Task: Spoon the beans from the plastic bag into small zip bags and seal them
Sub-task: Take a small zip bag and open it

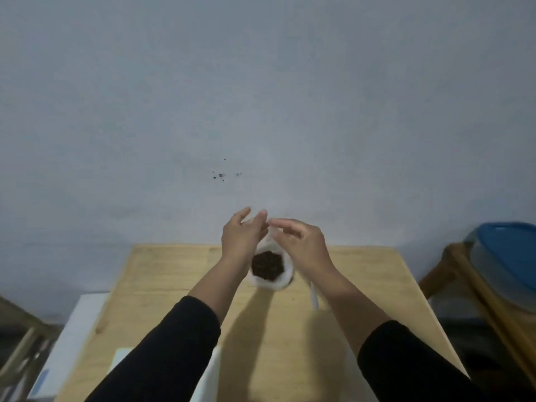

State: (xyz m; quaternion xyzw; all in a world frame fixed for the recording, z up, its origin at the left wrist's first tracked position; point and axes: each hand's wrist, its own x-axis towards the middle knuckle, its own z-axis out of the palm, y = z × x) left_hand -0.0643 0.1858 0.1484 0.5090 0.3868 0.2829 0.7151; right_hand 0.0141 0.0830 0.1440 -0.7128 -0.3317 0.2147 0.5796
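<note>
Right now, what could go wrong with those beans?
1. The bag stands open and full of beans between both wrists, so a bump could perhaps tip it and spill them over the table.
2. The right hand pinches something thin and clear at the bag's top, with the left hand close beside it; a hard pull might jerk the bag over.
3. The spoon lies under the right forearm and could get knocked away.

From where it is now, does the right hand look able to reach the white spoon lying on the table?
Probably yes. The white spoon lies on the table just beneath the right hand's wrist, nothing covering it. That hand pinches the plastic bag rim, so it must let go first.
</note>
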